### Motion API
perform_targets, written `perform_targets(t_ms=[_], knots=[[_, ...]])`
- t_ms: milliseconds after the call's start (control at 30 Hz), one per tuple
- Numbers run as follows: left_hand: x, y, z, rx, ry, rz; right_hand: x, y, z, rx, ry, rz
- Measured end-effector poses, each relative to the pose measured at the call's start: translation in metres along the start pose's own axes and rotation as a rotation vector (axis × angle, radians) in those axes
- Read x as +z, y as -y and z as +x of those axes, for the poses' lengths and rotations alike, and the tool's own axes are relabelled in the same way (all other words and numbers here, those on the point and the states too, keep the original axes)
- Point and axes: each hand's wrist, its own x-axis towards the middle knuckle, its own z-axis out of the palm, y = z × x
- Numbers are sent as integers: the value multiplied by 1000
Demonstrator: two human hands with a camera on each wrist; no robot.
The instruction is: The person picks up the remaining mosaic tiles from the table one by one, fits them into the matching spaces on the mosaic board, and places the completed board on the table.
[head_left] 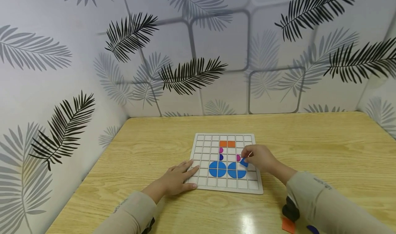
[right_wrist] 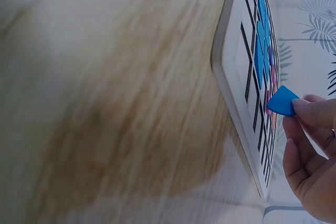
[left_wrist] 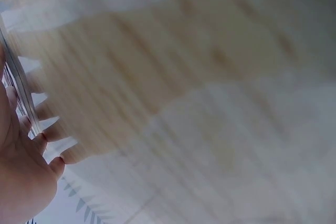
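Right hand: the right hand [head_left: 260, 158] is pinching a thin blue quarter-circle tile [head_left: 244, 162] between thumb and fingertips.
Blue tile: it is tilting above a white gridded board [head_left: 242, 184], inward of the right edge, beside the vacant far-right quarter of a blue three-quarter disc [head_left: 232, 174]; whether it is touching the board, I cannot tell.
Left hand: the left hand [head_left: 177, 179] is resting with fingers spread on the board's left edge, toward the near-left corner.
Tile handling: it is looking light and stiff, probably smooth enough to slip; gripping its rim or a corner is seeming best, leaving the other edges free.
Board pieces: a full blue disc [head_left: 218, 169] is lying left of the three-quarter one; two orange squares [head_left: 227, 144] are sitting toward the far edge.
Desk: a loose orange tile [head_left: 288, 225] is lying on the wood-grain desk [head_left: 154, 141], beyond the board's near-right corner.
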Motion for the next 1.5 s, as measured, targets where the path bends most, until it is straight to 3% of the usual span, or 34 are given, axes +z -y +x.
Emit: perform_targets(t_ms=[533,967,1500], knots=[[1,-1,1,-14,11,12,9,-5,8,-102,48,-42],[0,0,2,-15,11,20,10,-5,7,-136,75,-35],[0,0,1,-18,11,24,14,-3,13,-147,100,-174]])
